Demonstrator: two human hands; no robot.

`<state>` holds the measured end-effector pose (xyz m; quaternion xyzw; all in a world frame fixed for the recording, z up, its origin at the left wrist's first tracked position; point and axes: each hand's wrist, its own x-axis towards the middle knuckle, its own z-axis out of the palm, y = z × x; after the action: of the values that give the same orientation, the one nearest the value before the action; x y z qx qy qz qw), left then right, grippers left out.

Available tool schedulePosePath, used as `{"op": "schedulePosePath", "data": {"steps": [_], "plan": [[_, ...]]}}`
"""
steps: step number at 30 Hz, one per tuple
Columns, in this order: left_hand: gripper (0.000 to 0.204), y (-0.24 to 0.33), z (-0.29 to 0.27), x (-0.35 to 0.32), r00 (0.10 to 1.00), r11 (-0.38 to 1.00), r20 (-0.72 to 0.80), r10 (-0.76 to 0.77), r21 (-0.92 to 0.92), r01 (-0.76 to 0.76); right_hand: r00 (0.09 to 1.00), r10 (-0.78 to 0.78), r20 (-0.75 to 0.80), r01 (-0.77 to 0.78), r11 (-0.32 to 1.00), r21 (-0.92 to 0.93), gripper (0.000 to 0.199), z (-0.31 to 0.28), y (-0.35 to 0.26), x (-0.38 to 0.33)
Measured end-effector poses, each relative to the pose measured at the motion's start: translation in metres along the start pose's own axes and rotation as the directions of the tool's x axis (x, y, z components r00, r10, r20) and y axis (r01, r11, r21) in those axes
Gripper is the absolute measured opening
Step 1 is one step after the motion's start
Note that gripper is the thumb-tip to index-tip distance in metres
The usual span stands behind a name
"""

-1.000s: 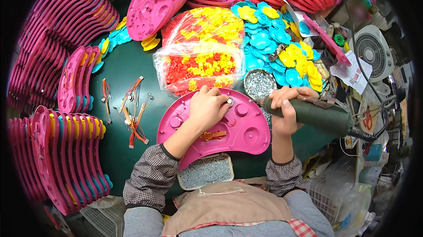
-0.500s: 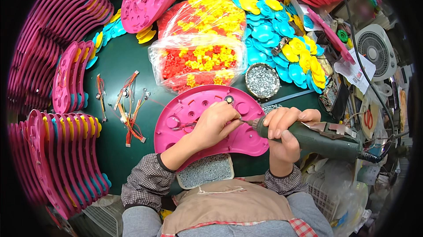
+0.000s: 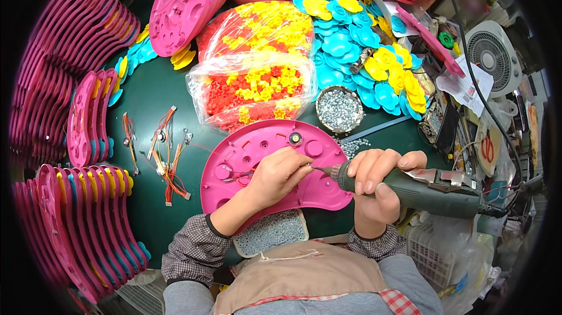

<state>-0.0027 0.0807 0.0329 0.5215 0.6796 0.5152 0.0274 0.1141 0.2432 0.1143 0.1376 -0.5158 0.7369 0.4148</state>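
A pink curved plastic shell (image 3: 278,195) lies hollow side up on the table in front of me, with wires and a small round black part (image 3: 295,139) in it. My left hand (image 3: 278,175) is over the shell, thumb and forefinger pinched on a tiny shiny piece, seemingly a small screw (image 3: 309,165). The bit of a dark green electric screwdriver (image 3: 418,191) points left and meets those fingertips. Wrapped around its body, my right hand (image 3: 380,186) holds it nearly level above the shell's right end.
Behind the shell are a bag of red and yellow star-shaped pieces (image 3: 254,84), a round tub of metal bits (image 3: 339,110) and blue and yellow flower pieces (image 3: 339,45). A tray of screws (image 3: 272,234) sits nearest me. Wired parts (image 3: 170,168) and stacked pink shells (image 3: 88,221) are left.
My left fingertips have shifted slightly left and down with the screwdriver bit still against them. The whole view has moved a little; the shell stays in place on the table.
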Motion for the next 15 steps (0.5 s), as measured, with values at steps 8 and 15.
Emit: {"op": "schedulePosePath", "data": {"steps": [8, 15], "plan": [[0.016, 0.0053, -0.0013, 0.0006, 0.998, 0.996, -0.036, -0.043, -0.081, 0.04, 1.0, 0.022, -0.018, -0.021, 0.999, 0.029, 0.046, 0.0013, -0.0016, -0.0011], [0.015, 0.0064, 0.0025, -0.0031, 0.982, 0.958, -0.02, -0.188, -0.223, 0.179, 0.999, 0.027, -0.024, -0.026, 0.999, 0.033, 0.046, -0.0008, -0.0003, -0.0008]]}}
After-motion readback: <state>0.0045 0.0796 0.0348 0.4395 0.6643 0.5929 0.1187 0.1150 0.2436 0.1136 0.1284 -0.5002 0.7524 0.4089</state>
